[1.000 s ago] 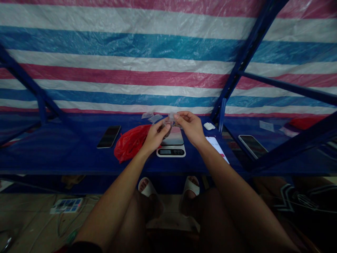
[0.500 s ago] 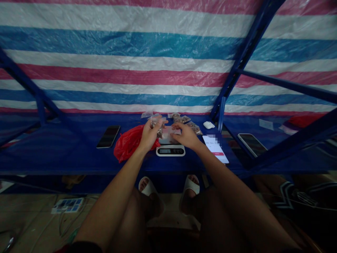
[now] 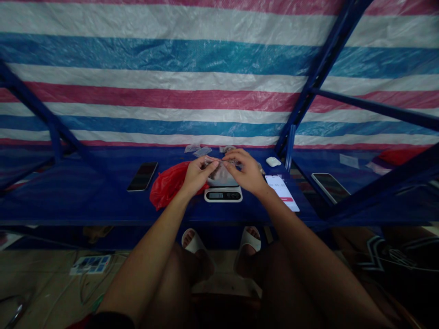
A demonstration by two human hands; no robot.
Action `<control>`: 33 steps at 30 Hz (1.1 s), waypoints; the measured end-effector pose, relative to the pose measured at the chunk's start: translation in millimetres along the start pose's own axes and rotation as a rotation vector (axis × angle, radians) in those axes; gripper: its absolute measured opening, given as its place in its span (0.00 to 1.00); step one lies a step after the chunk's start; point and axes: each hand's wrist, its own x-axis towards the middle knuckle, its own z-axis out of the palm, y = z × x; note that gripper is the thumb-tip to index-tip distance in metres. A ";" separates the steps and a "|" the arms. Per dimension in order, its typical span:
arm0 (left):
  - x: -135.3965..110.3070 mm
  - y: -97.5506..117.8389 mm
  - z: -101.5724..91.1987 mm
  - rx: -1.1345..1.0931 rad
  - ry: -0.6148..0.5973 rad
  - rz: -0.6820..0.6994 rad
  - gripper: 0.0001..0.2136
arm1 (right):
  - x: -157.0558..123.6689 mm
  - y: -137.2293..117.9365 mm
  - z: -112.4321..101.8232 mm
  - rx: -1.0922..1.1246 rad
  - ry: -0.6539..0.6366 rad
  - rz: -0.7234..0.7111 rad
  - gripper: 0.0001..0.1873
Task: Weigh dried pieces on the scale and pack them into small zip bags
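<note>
Both my hands are over a small white digital scale (image 3: 223,194) on a blue shelf (image 3: 103,201). My left hand (image 3: 198,174) and my right hand (image 3: 245,171) each pinch the top edge of a small clear plastic bag (image 3: 219,172) with dark contents, held just above the scale's plate. A red plastic bag (image 3: 168,183) lies crumpled right beside my left hand. Several more small clear bags (image 3: 196,150) lie behind the scale near the striped tarp.
A dark phone (image 3: 141,176) lies left of the red bag. A lit phone (image 3: 282,192) lies right of the scale, another phone (image 3: 329,186) farther right. A white earbud case (image 3: 273,161) sits by a blue rack post (image 3: 290,146). My sandalled feet show below.
My hands dropped toward the scale, then came together again at the bag's top edge. My right hand moved from the scale plate up to the bag.
</note>
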 end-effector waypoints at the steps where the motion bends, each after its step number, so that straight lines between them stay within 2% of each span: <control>1: -0.2 0.0 -0.2 0.001 -0.006 -0.010 0.25 | -0.1 -1.1 0.3 -0.002 -0.022 -0.010 0.05; 4: -1.7 1.9 -0.1 -0.003 -0.018 -0.036 0.25 | -1.3 -0.8 2.1 0.010 -0.046 0.014 0.07; 10: -4.7 6.7 2.1 -0.109 -0.008 -0.047 0.26 | -1.7 1.8 5.2 0.174 0.003 0.245 0.12; 15: -4.5 5.7 1.3 -0.093 0.031 -0.025 0.26 | -2.5 0.3 5.4 0.274 -0.007 0.350 0.17; 20: -3.3 5.8 5.6 -0.102 0.019 0.009 0.26 | -0.7 -1.9 3.3 0.273 -0.019 0.341 0.20; 28: -2.6 4.7 10.7 -0.183 0.013 -0.070 0.25 | -2.2 -3.8 3.7 0.335 0.002 0.421 0.22; 33: -2.6 5.9 12.7 -0.195 0.012 -0.077 0.24 | -1.4 -1.4 3.7 0.299 0.052 0.322 0.25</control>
